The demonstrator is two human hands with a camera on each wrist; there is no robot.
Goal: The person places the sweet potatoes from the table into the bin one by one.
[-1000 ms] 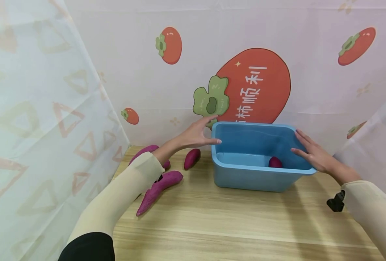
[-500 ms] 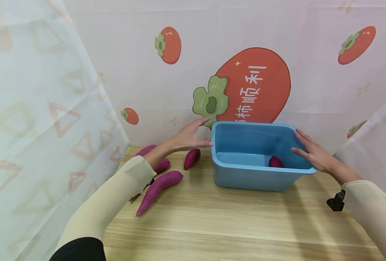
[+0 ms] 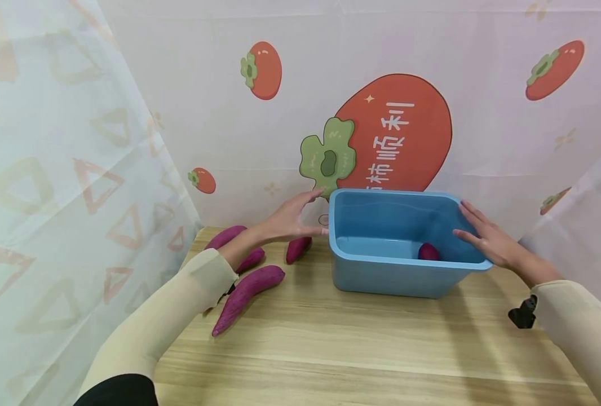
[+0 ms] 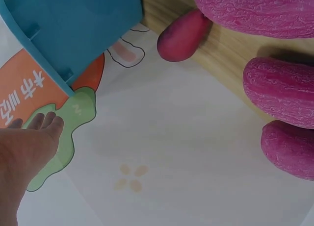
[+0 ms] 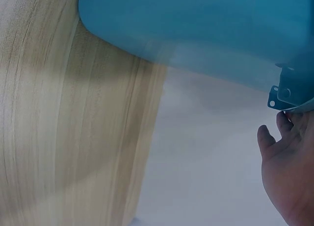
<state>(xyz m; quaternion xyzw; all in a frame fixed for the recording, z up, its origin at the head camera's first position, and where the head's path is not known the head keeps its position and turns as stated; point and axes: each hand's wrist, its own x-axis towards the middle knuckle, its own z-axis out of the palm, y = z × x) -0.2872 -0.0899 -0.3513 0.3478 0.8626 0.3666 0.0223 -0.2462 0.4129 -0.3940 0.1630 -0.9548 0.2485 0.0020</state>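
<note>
A blue plastic bin (image 3: 387, 279) stands at the back of the wooden table with a small dark-purple sweet potato (image 3: 428, 252) inside. My left hand (image 3: 284, 221) is spread beside the bin's left rim and holds nothing. In the left wrist view its fingers (image 4: 46, 122) stay apart from the bin. My right hand (image 3: 490, 242) rests on the right rim, thumb over the inside, fingers extended. From the right wrist view, its fingertips (image 5: 283, 122) are right at the rim's underside. Just under my left hand lies another small sweet potato (image 3: 297, 252).
Several long purple sweet potatoes lie at the left, the nearest (image 3: 250, 296) by my left sleeve (image 3: 179, 304). A white printed cloth (image 3: 260, 135) hangs behind the table (image 3: 331, 349), with further cloth walls at both sides.
My left hand has drawn back leftward from over the bin's left rim and lowered a little, now overlapping the small sweet potato. The right hand and bin stay where they were.
</note>
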